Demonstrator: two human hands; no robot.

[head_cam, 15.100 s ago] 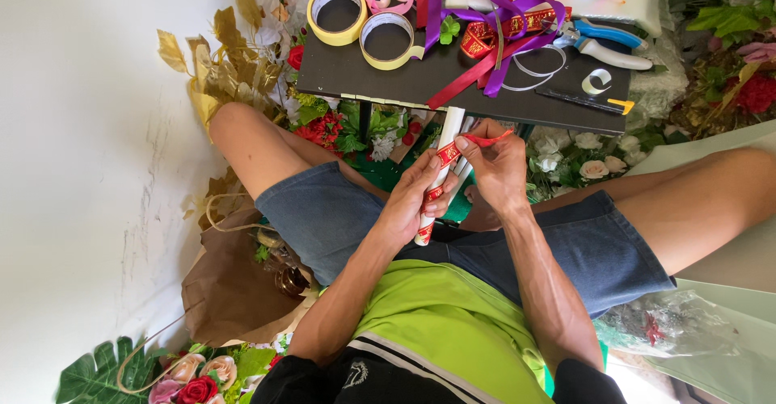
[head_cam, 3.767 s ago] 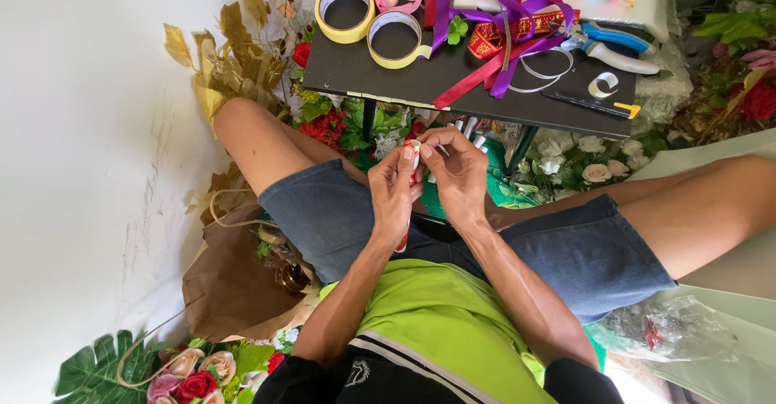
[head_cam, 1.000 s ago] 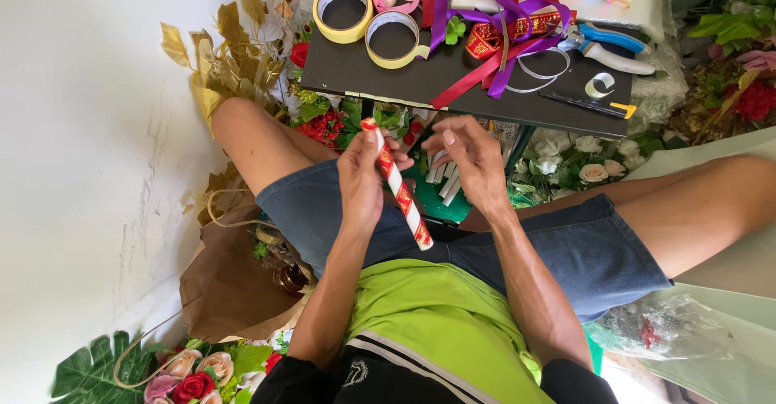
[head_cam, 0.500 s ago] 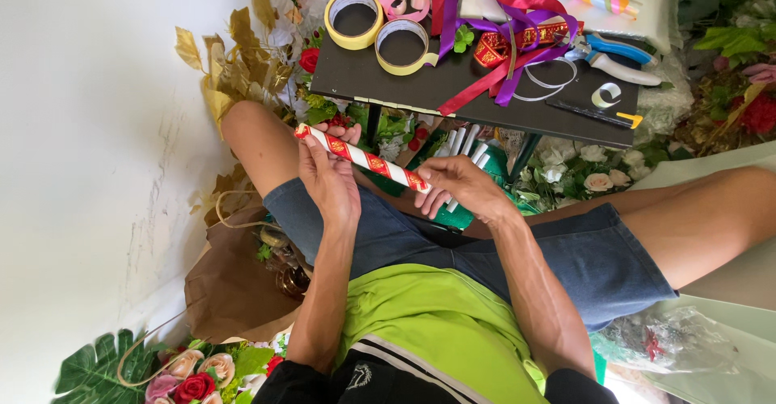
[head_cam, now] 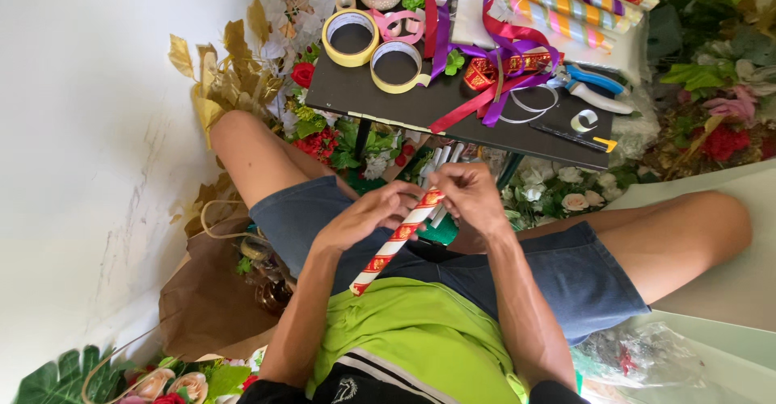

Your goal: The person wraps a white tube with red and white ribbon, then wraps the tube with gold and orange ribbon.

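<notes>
1. Above the lap, at the centre of the head view, the right hand (head_cam: pixel 473 200) is clamped on the upper end of a red-and-white striped stick (head_cam: pixel 396 241), fingers pinched together around its tip.
2. Left hand (head_cam: pixel 373 216): closed on the stick's mid-section, fingers wrapped over it.
3. Stick position: tilted, upper end between both hands, lower end resting against the green shirt (head_cam: pixel 412 331) over the blue shorts (head_cam: pixel 582 279).
4. Just beyond the hands, a cluster of plain white sticks (head_cam: pixel 440 162) stands below the table edge; what holds them cannot be made out.
5. Dark table (head_cam: pixel 364 97) past the knees carries:
   - two yellow tape rolls (head_cam: pixel 350 39), side by side, hollow centres facing up;
   - a pink tape dispenser (head_cam: pixel 400 24);
   - purple and red ribbons (head_cam: pixel 501 73), loosely tangled;
   - blue-handled pliers (head_cam: pixel 594 89);
   - a yellow-tipped utility knife (head_cam: pixel 574 136).
6. Far table edge: striped rolls of wrapping paper (head_cam: pixel 566 4), in yellow, purple and red bands, lie stacked.
7. Left of the person: a brown paper bag (head_cam: pixel 206 291), open, with artificial foliage inside.
8. Surroundings: gold leaves (head_cam: pixel 222 65) and artificial flowers (head_cam: pixel 558 194) around the table.
</notes>
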